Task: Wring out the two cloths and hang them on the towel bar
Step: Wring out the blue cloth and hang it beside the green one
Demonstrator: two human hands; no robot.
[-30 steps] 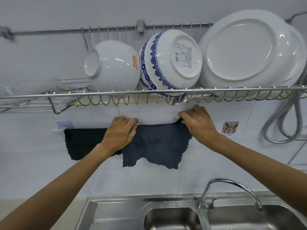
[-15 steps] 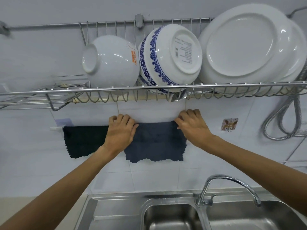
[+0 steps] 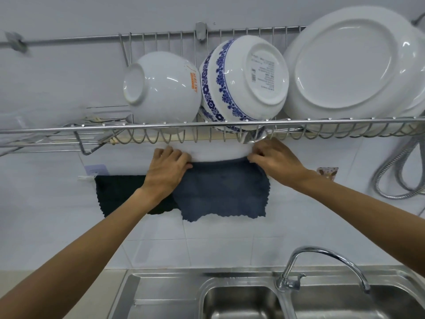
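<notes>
Below the wire dish rack (image 3: 207,122), against the white tiled wall, both hands work on the grey-blue cloth (image 3: 220,189). The left hand (image 3: 166,170) grips its upper left corner and the right hand (image 3: 276,158) grips its upper right corner; each closes narrowly on the top edge, fingers curled over the fabric.

Change noted: a second ago the lower hem of this cloth hung ragged, with one corner dropping well below the rest. It now hangs nearly level, and the top edge is drawn taut between the two hands. The hands have also risen, and sit just under the rack. Judgement: the cloth has been pulled square over its support, and the hanging step for the second cloth is close to done. Only release and perhaps a final tug remain.

Condition of the task items: the grey-blue cloth is spread flat and unbunched, with a scalloped hem and a faint waffle texture. No drips are visible. The dark cloth (image 3: 115,194) hangs just beside it to the left, likewise flat, its right part hidden behind the left forearm; the two appear to overlap slightly there. The towel bar itself is covered by fabric and hands; only its left end bracket (image 3: 86,178) shows.

Sink (image 3: 241,302) and tap (image 3: 322,268) below are unattended.
</notes>
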